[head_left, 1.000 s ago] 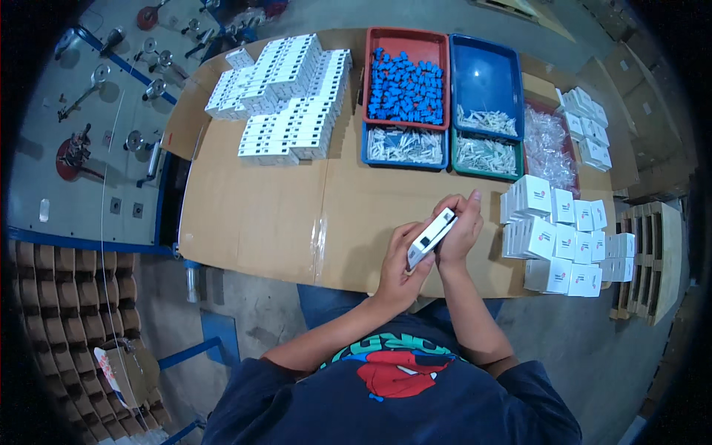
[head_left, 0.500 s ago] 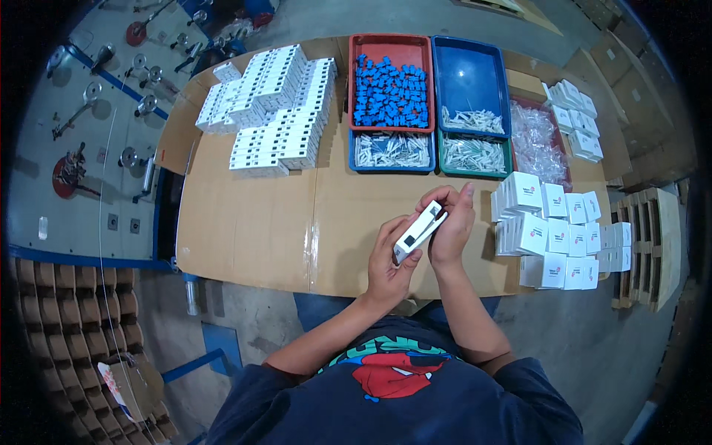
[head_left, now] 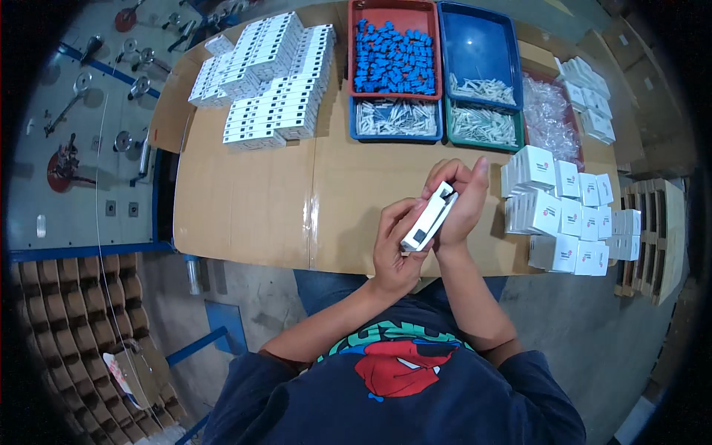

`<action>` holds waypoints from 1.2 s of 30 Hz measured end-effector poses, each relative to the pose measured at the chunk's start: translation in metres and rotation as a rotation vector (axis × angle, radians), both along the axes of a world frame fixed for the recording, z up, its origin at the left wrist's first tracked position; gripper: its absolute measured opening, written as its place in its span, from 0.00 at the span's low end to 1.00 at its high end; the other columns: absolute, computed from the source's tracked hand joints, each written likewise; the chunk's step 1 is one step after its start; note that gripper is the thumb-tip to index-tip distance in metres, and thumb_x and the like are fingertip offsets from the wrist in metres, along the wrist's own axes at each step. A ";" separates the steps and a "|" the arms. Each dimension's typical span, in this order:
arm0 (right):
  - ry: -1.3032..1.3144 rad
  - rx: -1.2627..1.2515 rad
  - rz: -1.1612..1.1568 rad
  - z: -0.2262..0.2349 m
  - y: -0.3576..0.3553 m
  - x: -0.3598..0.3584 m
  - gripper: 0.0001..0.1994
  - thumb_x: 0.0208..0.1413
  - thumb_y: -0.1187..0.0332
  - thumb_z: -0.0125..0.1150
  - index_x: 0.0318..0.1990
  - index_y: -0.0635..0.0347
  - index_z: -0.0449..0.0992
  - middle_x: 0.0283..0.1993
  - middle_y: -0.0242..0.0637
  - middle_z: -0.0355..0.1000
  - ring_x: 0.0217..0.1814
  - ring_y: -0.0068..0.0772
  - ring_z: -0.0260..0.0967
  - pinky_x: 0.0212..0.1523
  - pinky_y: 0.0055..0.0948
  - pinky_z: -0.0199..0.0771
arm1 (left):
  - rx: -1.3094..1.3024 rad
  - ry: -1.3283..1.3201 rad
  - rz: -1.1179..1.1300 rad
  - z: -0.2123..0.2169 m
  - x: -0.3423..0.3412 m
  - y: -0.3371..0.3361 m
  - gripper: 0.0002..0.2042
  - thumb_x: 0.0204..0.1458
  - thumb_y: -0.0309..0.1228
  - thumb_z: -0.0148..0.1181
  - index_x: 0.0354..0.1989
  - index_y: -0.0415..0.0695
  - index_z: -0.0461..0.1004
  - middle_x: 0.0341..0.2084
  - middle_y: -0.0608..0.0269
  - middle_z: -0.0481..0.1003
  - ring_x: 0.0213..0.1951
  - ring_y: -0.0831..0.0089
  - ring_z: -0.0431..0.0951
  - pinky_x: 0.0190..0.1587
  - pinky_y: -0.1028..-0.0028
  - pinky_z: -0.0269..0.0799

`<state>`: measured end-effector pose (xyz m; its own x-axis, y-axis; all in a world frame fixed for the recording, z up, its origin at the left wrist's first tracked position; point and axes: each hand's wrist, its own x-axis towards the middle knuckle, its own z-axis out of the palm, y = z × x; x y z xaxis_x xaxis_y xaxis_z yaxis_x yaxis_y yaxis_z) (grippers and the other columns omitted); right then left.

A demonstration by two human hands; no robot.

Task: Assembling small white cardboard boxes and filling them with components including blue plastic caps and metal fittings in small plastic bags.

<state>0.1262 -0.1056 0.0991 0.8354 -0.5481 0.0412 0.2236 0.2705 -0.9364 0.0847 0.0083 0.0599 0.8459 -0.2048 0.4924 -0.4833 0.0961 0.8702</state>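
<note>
Both hands, left hand [head_left: 391,248] and right hand [head_left: 460,200], close around one white box [head_left: 428,219] above the tabletop [head_left: 259,200]. Five trays [head_left: 393,15] sit beyond; stacked white boxes [head_left: 567,215] lie right.

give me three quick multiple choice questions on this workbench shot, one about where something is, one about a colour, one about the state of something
1. Where are the small blue parts?
A. in the red tray
B. on the floor
C. in the person's lap

2. What colour is the slim box held in both hands?
A. white
B. yellow
C. green

3. How is that box held?
A. lying flat on the cardboard table top
B. lifted above the table between the left hand and right hand
C. stacked on the boxes at the right

Answers: 1 A, the blue pieces fill the red tray. 2 A, its faces are white. 3 B, both hands grip it above the cardboard.
</note>
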 end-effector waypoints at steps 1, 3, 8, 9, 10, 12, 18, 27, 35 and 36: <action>-0.004 0.001 0.019 0.001 0.002 0.002 0.39 0.73 0.41 0.23 0.18 0.61 0.67 0.17 0.34 0.64 0.19 0.25 0.60 0.25 0.24 0.60 | -0.003 -0.012 0.008 -0.003 0.000 0.001 0.25 0.64 0.36 0.60 0.64 0.34 0.67 0.58 0.45 0.67 0.58 0.58 0.71 0.59 0.66 0.69; -0.011 0.037 0.030 -0.002 0.007 -0.002 0.39 0.73 0.41 0.23 0.18 0.61 0.67 0.17 0.35 0.64 0.19 0.25 0.60 0.25 0.24 0.61 | -0.046 -0.002 0.013 -0.005 -0.005 0.002 0.24 0.64 0.36 0.61 0.64 0.34 0.68 0.58 0.45 0.66 0.58 0.58 0.71 0.59 0.66 0.69; -0.013 0.038 0.030 -0.002 0.008 -0.003 0.39 0.73 0.42 0.23 0.19 0.61 0.67 0.18 0.35 0.65 0.19 0.25 0.60 0.25 0.24 0.60 | -0.050 -0.018 0.015 -0.006 -0.004 0.002 0.25 0.64 0.37 0.61 0.64 0.34 0.68 0.58 0.45 0.66 0.58 0.58 0.72 0.59 0.66 0.69; -0.019 0.035 0.030 -0.002 0.008 -0.003 0.39 0.73 0.42 0.23 0.19 0.61 0.67 0.18 0.35 0.65 0.19 0.25 0.60 0.25 0.24 0.60 | -0.049 0.007 0.023 -0.006 -0.007 0.002 0.25 0.64 0.37 0.61 0.64 0.34 0.68 0.58 0.45 0.66 0.58 0.58 0.72 0.59 0.65 0.69; -0.011 0.027 0.037 -0.002 0.009 -0.004 0.38 0.73 0.42 0.23 0.19 0.61 0.67 0.17 0.35 0.65 0.19 0.24 0.60 0.25 0.25 0.60 | -0.051 0.001 0.022 -0.006 -0.010 0.003 0.25 0.64 0.37 0.61 0.64 0.34 0.68 0.58 0.45 0.66 0.58 0.58 0.72 0.59 0.65 0.69; -0.004 0.017 0.044 -0.001 0.009 -0.004 0.38 0.74 0.43 0.23 0.19 0.61 0.67 0.17 0.35 0.65 0.19 0.24 0.60 0.25 0.25 0.60 | -0.076 0.047 0.039 -0.003 -0.013 0.002 0.25 0.64 0.38 0.61 0.63 0.35 0.68 0.58 0.45 0.66 0.58 0.58 0.71 0.59 0.65 0.69; 0.025 -0.035 0.055 0.005 0.015 -0.004 0.36 0.73 0.42 0.24 0.19 0.58 0.64 0.17 0.35 0.62 0.19 0.25 0.59 0.24 0.24 0.60 | -0.108 0.031 0.062 -0.006 -0.009 0.003 0.24 0.63 0.35 0.62 0.65 0.36 0.69 0.57 0.47 0.67 0.58 0.59 0.72 0.58 0.67 0.70; 0.039 -0.044 0.008 -0.006 0.012 -0.003 0.36 0.74 0.43 0.25 0.19 0.58 0.65 0.17 0.34 0.63 0.18 0.24 0.59 0.23 0.25 0.60 | -0.050 0.085 0.009 -0.005 -0.010 0.009 0.24 0.65 0.34 0.57 0.65 0.33 0.65 0.59 0.48 0.65 0.59 0.63 0.70 0.61 0.67 0.66; 0.060 -0.099 -0.038 -0.009 0.008 0.000 0.35 0.75 0.46 0.27 0.17 0.58 0.65 0.16 0.33 0.63 0.18 0.23 0.58 0.23 0.25 0.59 | -0.087 0.222 -0.025 0.006 -0.007 0.003 0.22 0.62 0.24 0.59 0.65 0.34 0.68 0.56 0.53 0.67 0.57 0.66 0.71 0.59 0.71 0.68; 0.059 -0.096 -0.044 -0.008 0.007 0.000 0.35 0.75 0.46 0.27 0.17 0.58 0.65 0.16 0.33 0.63 0.18 0.23 0.58 0.23 0.25 0.59 | -0.108 0.227 -0.019 0.007 -0.007 0.001 0.21 0.63 0.25 0.59 0.64 0.34 0.68 0.56 0.53 0.67 0.57 0.66 0.71 0.59 0.71 0.68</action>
<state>0.1260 -0.0981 0.0911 0.8132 -0.5801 0.0468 0.1771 0.1700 -0.9694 0.0775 0.0093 0.0666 0.9338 -0.1785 0.3102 -0.2738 0.2019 0.9404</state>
